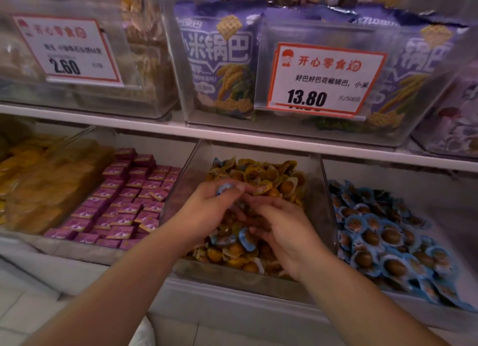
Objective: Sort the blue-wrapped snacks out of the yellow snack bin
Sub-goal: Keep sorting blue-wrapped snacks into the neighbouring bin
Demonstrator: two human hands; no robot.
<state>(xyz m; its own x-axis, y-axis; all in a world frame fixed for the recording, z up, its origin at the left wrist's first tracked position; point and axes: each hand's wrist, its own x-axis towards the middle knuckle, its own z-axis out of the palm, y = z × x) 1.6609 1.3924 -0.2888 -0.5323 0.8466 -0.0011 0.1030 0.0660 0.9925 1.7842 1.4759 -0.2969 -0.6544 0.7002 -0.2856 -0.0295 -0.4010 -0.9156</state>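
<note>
Yellow snack bin (181, 187), white shelf (155, 124), price tags (324, 77)

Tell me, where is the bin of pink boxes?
In the head view, the bin of pink boxes sits on the lower shelf, left of the yellow snack bin where both hands are digging.

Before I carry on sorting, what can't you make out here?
- Head view: snacks under the left hand and right hand in the yellow snack bin are hidden.
- Blue-wrapped snack in the left hand: mostly covered by fingers.
- Blue bin: cut off at right edge.
</note>
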